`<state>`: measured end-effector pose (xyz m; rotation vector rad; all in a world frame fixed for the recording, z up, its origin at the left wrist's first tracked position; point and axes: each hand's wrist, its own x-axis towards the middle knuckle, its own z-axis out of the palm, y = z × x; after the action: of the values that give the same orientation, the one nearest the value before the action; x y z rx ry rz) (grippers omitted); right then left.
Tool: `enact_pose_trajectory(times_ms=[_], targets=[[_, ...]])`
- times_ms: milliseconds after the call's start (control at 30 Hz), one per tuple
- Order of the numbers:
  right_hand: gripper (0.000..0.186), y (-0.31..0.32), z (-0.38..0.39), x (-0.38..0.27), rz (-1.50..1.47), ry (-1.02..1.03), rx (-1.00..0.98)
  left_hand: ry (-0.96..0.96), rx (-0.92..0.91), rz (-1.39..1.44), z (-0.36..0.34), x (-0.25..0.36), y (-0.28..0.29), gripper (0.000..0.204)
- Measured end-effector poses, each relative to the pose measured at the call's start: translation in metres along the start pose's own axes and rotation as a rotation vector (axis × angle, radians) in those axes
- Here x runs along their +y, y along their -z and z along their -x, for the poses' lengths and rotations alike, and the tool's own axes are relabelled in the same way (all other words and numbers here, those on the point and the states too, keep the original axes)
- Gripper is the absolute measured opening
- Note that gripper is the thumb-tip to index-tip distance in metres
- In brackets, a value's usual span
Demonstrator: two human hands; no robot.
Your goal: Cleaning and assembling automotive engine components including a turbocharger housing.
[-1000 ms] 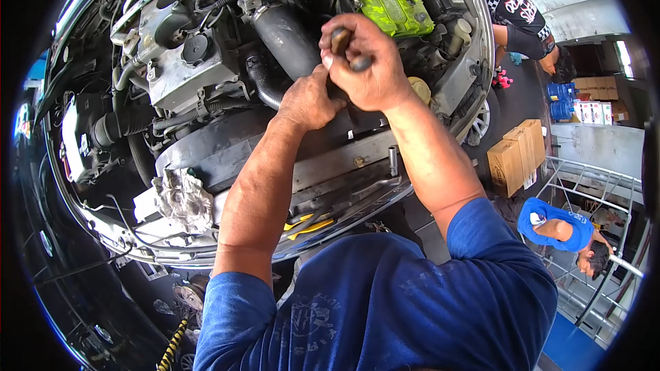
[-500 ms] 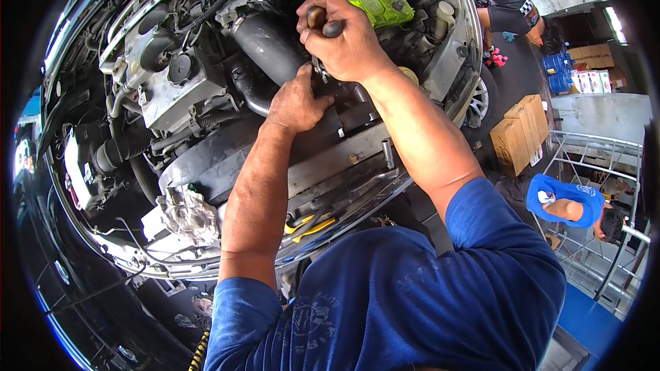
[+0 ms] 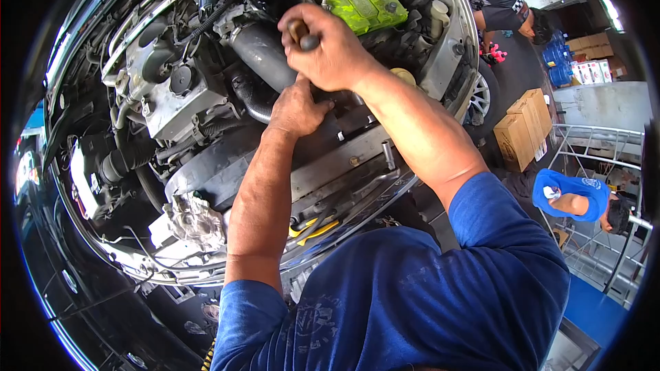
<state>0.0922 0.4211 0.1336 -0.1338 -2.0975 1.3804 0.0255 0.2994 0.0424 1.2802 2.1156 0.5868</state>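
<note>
Over the engine bay, my right hand [image 3: 326, 51] is closed around a tool with two rounded handle ends, one brown and one dark [image 3: 309, 42], that look like pliers. Its working end is hidden under the fist. My left hand [image 3: 297, 110] lies just below and nearer me, thumb and index finger stretched apart. Its index fingertip reaches up to the underside of the right hand, and its other fingers are mostly out of sight. A thick black intake hose [image 3: 261, 57] runs beside both hands on the left. A ribbed hose [image 3: 249, 96] curves beneath it.
The engine cover [image 3: 185, 106] stands to the left, a bright green-topped battery [image 3: 361, 7] beyond my right hand. On the front edge lie crumpled plastic [image 3: 196, 223], a socket wrench [image 3: 388, 158] and a yellow-handled tool [image 3: 316, 231]. Cardboard boxes [image 3: 522, 130] and two people are at right.
My right hand has shifted slightly left with the tool, and its handle ends have tilted left. My left hand stays almost in place. The whole view has moved a little.
</note>
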Motion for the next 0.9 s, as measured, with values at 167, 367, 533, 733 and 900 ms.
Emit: enact_pose_trajectory(times_ms=[167,367,533,733,900], targets=[[0.033,0.004,0.037,-0.011,-0.021,0.148,-0.056,-0.219,0.186,-0.031,0.001,-0.002,-0.006,0.042],[0.04,0.008,0.013,0.008,-0.077,0.056,-0.044,-0.151,0.12,0.267,-0.001,-0.011,-0.007,0.05],[0.059,0.01,0.012,0.016,-0.172,-0.032,-0.114,-0.111,0.175,0.474,-0.001,-0.016,-0.009,0.035],[0.087,0.011,0.019,0.008,-0.044,-0.02,-0.116,-0.248,0.228,0.515,-0.005,-0.029,-0.013,0.034],[0.085,0.002,0.031,-0.003,-0.027,-0.046,-0.088,-0.553,0.385,0.583,-0.007,-0.042,-0.016,0.043]])
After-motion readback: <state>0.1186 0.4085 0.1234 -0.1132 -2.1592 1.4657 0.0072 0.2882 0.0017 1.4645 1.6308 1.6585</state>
